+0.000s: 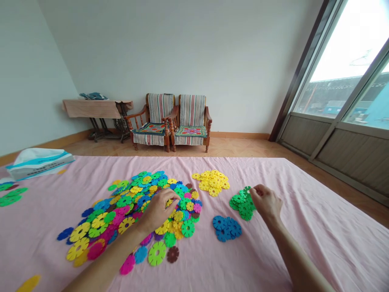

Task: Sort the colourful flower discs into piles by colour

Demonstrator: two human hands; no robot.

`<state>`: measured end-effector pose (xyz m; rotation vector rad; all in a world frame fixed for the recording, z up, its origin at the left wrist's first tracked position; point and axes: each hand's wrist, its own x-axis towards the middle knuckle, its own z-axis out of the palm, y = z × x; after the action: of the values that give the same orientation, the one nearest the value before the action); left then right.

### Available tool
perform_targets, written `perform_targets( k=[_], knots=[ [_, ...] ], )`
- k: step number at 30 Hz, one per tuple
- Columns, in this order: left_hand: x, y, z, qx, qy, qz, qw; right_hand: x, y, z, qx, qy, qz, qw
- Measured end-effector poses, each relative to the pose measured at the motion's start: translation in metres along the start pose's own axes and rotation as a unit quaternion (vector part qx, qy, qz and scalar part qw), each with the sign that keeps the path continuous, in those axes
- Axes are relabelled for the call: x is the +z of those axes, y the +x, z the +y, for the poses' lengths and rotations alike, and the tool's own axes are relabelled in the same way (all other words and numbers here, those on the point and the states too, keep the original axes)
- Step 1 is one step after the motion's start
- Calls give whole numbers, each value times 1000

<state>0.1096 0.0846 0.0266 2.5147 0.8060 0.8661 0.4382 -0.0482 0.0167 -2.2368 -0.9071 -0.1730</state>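
"What sort of place is this?"
"A home, seemingly a plain living room."
"What shows it?"
"Two wooden armchairs [191,117] with striped covers [160,107] by the far wall [231,69], a cloth-draped table [92,108] at far left, a pink cloth [306,219] spread near, and big windows [337,52] at right."

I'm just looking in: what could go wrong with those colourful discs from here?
The blue pile and green pile lie close together, so a nudge could mix them. The right hand is right at the green pile's edge, so a careless brush might scatter it. The mixed pile lies loose beneath the left hand; its overlapping discs could slide over the wrinkled cloth.
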Motion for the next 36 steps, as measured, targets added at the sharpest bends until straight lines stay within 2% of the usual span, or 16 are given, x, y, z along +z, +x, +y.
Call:
perform_targets(
  k=[3, 6, 9, 13, 18, 23, 28, 36],
  knots=[
    [-1, 0, 0, -3, 13, -5, 1000, -1, 8, 15, 40, -43, -20, 998],
    [2, -2, 2, 17, 35, -16, 999, 2, 9, 18, 49, -51, 41, 997],
    [8, -4, 5, 77, 74, -44, 993, 9, 5, 13, 11, -28, 76, 997],
    [14, -7, 6, 131, 150, -100, 975, 21, -3, 6, -75, 14, 44, 996],
    [14, -6, 0, 124, 169, -127, 969, 30, -11, 2, -132, 30, 26, 990],
    [7, -4, -2, 119, 154, -125, 973, 32, -13, -1, -144, 45, 30, 988],
    [1, -3, 5, 105, 153, -129, 974, 34, -16, -1, -162, 53, 20, 985],
    [-4, -3, 11, 104, 190, -149, 965, 37, -18, -2, -181, 51, 6, 982]
  ],
)
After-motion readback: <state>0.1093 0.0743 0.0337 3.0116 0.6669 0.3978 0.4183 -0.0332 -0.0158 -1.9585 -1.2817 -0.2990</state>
